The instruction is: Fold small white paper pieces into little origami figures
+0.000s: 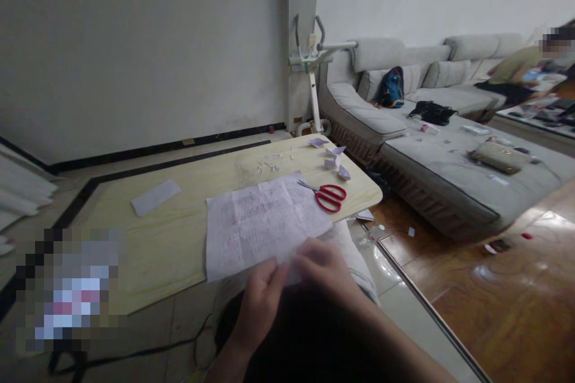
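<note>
My left hand (pixel 262 292) and my right hand (pixel 327 266) meet above my lap at the table's near edge. Both are closed, with fingertips pinching a small white piece of paper (pixel 293 274), blurred and largely covered by the fingers. Just beyond them, a large creased sheet with printing (pixel 256 221) lies flat and hangs slightly over the edge. Red-handled scissors (pixel 321 193) rest on its right corner, blades pointing away to the left. Several small folded paper shapes (pixel 332 162) sit at the far right of the table, near thin paper scraps (pixel 269 166).
The pale wooden table (pixel 112 215) also carries a folded white paper (pixel 155 197) on its left. A blurred-out patch (pixel 76 293) covers the lower left. Rightward stand a grey sofa (pixel 449 185) with bags and an exercise machine (pixel 313 84); a person (pixel 512 72) sits farther back.
</note>
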`<action>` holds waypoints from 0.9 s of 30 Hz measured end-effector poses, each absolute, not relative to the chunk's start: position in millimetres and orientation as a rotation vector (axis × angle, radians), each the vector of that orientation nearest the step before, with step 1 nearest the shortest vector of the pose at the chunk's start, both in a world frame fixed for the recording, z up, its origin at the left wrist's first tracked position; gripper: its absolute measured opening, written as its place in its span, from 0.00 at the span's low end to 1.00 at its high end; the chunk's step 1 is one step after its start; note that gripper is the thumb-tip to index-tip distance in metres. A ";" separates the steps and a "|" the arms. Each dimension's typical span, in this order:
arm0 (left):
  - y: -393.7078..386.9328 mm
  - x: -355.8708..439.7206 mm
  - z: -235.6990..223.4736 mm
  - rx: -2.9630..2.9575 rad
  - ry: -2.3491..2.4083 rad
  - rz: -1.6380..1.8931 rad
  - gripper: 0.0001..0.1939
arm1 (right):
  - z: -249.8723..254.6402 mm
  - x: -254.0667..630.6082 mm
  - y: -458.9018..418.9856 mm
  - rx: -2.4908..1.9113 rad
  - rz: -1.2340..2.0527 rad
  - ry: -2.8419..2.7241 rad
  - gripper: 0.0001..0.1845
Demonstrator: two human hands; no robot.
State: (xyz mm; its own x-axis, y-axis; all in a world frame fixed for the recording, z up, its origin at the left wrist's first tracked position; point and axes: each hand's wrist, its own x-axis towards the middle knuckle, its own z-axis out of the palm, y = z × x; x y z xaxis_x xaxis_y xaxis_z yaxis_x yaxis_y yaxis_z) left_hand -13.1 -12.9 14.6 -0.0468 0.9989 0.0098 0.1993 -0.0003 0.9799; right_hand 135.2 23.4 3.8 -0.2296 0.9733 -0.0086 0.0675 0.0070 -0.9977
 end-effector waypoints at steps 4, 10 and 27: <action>-13.6 -12.2 14.6 1.347 1.384 1.145 0.20 | 3.4 134.1 23.6 -1.131 1.341 -1.426 0.07; -14.7 -10.3 16.8 1.345 1.387 1.106 0.19 | 4.2 133.6 23.0 -1.150 1.349 -1.417 0.09; -15.7 -10.4 18.8 1.269 1.295 1.078 0.17 | 6.1 138.4 22.6 -1.100 1.347 -1.476 0.08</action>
